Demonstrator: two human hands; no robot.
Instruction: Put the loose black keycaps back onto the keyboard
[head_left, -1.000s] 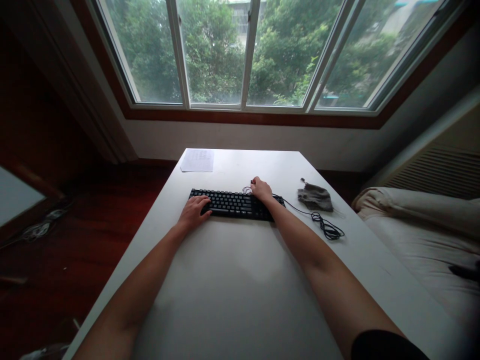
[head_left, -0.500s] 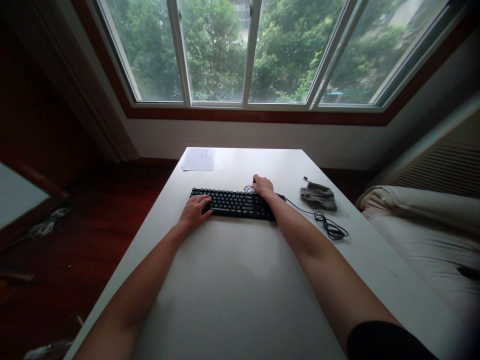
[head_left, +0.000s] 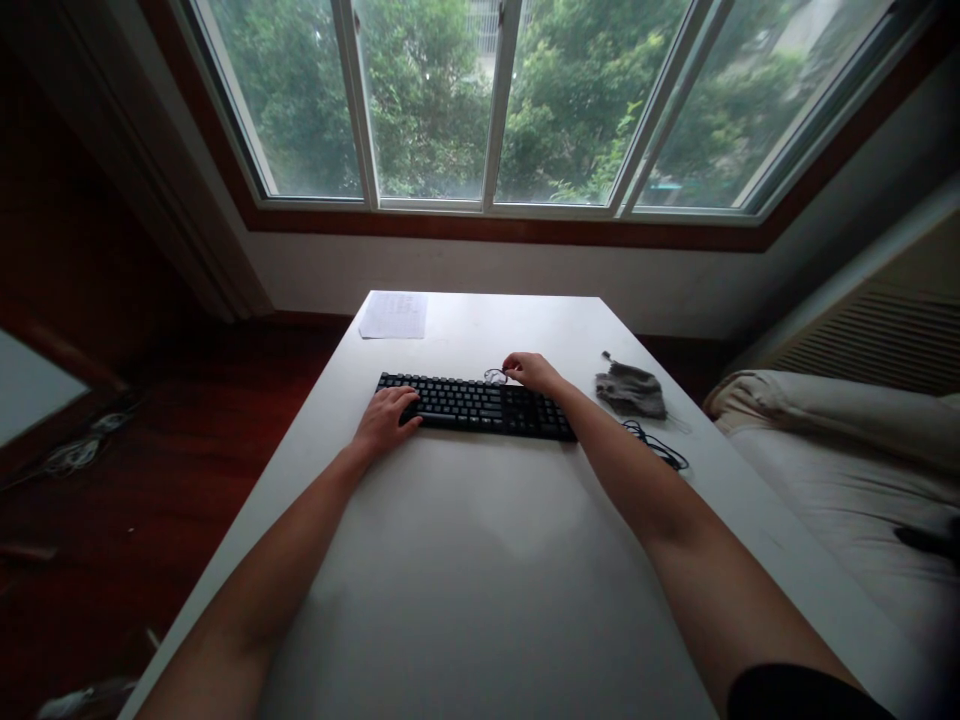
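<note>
Black keyboard under left hand, right hand at rear

A wide window with pale frames and reddish-brown trim looks onto leafy trees, its daylight brightening the far end of a white table. Below it runs a pale wall; dark red flooring spreads to the left, and cloth-covered seating, cream and rumpled, stands on the right beside a slatted panel

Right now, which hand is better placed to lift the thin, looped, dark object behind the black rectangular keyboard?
Probably the right hand: it is beside the looped object, while the left hand rests on the left end of the keyboard.
</note>
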